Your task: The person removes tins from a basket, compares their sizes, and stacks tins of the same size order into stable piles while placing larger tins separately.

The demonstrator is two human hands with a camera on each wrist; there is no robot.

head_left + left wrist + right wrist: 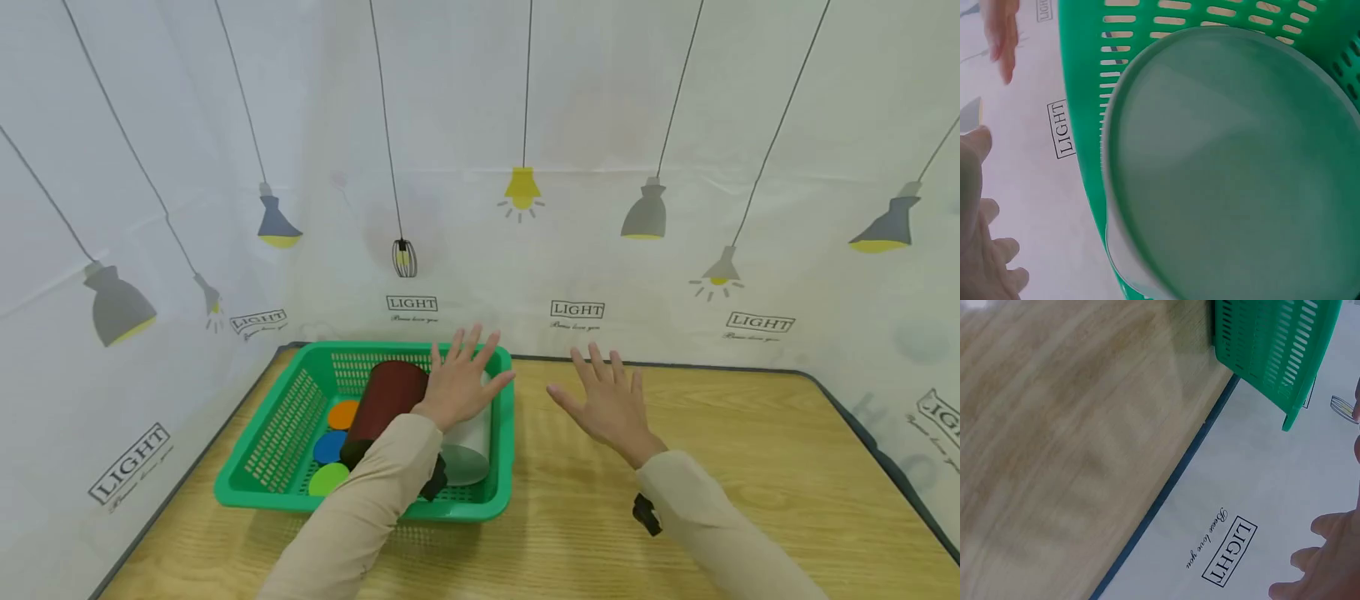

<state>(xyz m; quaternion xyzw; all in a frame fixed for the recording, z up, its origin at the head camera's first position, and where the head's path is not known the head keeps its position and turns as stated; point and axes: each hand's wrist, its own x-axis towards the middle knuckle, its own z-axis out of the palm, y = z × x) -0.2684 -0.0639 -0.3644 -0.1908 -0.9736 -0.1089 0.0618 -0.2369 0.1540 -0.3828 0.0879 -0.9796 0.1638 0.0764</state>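
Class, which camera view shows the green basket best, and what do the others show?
The head view: it shows most of the green basket, though the left hand and sleeve cover parts. The left wrist view shows slotted wall close up behind a pale cylinder; the right wrist view, only part of one side.

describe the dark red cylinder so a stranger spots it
On the table, find the green basket. Inside, between three coloured discs and a white cylinder, lies the dark red cylinder. Its colour sets it apart from the white cylinder, its larger size from the discs.
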